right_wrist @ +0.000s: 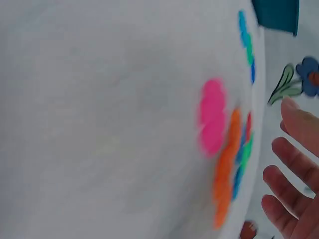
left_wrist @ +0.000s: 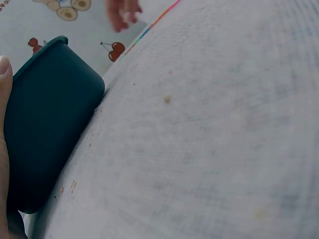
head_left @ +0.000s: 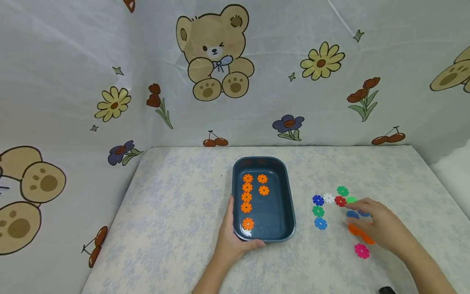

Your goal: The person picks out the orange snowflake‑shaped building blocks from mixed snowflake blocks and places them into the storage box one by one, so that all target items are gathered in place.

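A dark teal tray (head_left: 282, 220) stands on the table with several orange notched discs (head_left: 246, 197) in two columns inside it. My left hand (head_left: 232, 241) holds its near-left corner, thumb along the front side and fingers up the left side. To the right, my right hand (head_left: 385, 226) hovers over loose discs with its fingers spread and holds nothing. Around and partly beneath it lie a red disc (head_left: 340, 201), orange discs (head_left: 354, 230) and blue ones (head_left: 352, 214). In the right wrist view, the fingers (right_wrist: 286, 184) are apart above the blurred discs.
Between tray and right hand lie a white disc (head_left: 329, 198), blue discs (head_left: 320, 223) and a green disc (head_left: 318, 211). A pink disc (head_left: 362, 251) is nearer the front. A black object (head_left: 386, 290) shows at the bottom edge. Patterned cloth (head_left: 257, 122) hangs behind the table.
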